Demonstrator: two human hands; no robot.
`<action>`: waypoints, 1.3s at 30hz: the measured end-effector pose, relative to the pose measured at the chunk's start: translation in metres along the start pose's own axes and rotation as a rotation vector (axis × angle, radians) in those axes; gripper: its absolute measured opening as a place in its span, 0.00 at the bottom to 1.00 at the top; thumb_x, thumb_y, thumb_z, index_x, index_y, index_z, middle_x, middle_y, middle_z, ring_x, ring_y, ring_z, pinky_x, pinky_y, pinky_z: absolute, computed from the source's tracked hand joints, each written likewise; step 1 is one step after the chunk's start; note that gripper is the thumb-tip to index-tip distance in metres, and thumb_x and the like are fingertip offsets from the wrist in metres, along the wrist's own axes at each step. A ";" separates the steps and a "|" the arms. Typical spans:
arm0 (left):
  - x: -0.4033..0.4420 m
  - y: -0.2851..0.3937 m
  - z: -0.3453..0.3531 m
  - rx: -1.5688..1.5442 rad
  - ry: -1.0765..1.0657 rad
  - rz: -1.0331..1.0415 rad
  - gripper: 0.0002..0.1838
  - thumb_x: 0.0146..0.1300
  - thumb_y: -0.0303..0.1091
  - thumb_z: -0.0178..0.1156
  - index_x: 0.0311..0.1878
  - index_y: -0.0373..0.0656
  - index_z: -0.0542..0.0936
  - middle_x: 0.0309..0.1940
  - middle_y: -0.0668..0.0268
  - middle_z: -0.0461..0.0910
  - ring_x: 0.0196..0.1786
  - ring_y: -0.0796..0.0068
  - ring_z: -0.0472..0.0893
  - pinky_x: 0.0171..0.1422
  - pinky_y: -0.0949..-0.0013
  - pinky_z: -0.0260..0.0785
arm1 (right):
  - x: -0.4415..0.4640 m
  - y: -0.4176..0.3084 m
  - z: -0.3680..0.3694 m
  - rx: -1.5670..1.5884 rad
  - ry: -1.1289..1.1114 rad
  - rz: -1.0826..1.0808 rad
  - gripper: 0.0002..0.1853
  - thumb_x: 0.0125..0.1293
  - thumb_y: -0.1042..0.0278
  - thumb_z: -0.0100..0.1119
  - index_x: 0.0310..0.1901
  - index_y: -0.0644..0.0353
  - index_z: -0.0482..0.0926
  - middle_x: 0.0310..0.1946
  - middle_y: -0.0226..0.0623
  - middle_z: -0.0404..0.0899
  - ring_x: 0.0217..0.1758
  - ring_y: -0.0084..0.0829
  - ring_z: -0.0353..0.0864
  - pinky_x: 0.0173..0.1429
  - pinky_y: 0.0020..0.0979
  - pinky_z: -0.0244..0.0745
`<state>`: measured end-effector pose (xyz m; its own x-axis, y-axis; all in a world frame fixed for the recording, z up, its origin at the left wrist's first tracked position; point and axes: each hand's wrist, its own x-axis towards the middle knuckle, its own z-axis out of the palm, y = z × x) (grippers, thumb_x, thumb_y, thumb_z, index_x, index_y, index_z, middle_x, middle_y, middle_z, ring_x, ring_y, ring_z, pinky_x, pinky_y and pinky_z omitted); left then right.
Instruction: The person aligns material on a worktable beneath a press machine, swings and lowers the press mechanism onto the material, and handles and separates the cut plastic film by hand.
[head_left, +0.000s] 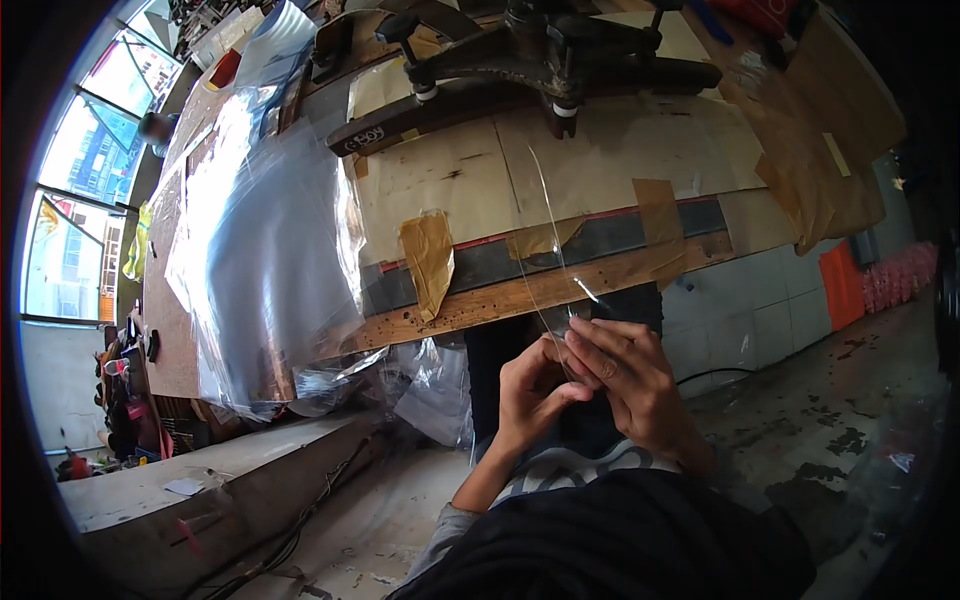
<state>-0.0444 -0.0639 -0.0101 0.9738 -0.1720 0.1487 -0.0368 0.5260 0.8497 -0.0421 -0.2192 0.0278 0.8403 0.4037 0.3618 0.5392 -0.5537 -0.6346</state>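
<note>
A long, narrow piece of clear plastic (548,275) runs from my hands up over the front edge of the workbench. Its edges show only as thin bright lines. My left hand (535,392) is closed on its near end, thumb pointing right. From the other side, my right hand (632,378) presses its fingers together over the same end, touching the left fingers. Both hands are just off the bench edge, above my lap. Exactly how the fingertips meet the plastic is partly hidden.
A dark metal press frame (540,75) stands across the wooden workbench (690,252). Brown tape (427,262) sticks to the bench's front. Clear plastic sheets (270,235) drape at the left, with plastic bags (430,395) below. Cables (290,530) lie at the lower left.
</note>
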 end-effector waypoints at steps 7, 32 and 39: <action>0.002 0.000 -0.002 0.007 0.015 0.001 0.14 0.52 0.30 0.71 0.33 0.33 0.75 0.31 0.63 0.80 0.36 0.76 0.81 0.43 0.74 0.75 | 0.001 0.003 -0.001 0.035 -0.027 0.005 0.29 0.55 0.78 0.56 0.63 0.55 0.74 0.62 0.33 0.73 0.58 0.37 0.73 0.60 0.35 0.66; 0.009 -0.001 0.000 0.258 0.135 0.179 0.15 0.47 0.28 0.75 0.28 0.35 0.76 0.26 0.67 0.78 0.30 0.81 0.76 0.35 0.78 0.68 | 0.013 0.009 -0.001 0.110 -0.015 -0.092 0.30 0.54 0.74 0.56 0.63 0.61 0.73 0.59 0.40 0.74 0.54 0.40 0.74 0.57 0.38 0.68; 0.009 0.003 0.000 0.359 0.136 0.132 0.10 0.50 0.23 0.71 0.27 0.34 0.77 0.28 0.65 0.79 0.31 0.79 0.78 0.36 0.77 0.70 | 0.023 0.009 -0.013 0.264 -0.058 -0.109 0.25 0.60 0.73 0.53 0.60 0.69 0.72 0.56 0.46 0.75 0.52 0.43 0.75 0.58 0.39 0.70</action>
<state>-0.0362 -0.0637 -0.0060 0.9753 0.0023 0.2208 -0.2164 0.2077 0.9539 -0.0172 -0.2243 0.0392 0.7697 0.4955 0.4026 0.5863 -0.2991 -0.7529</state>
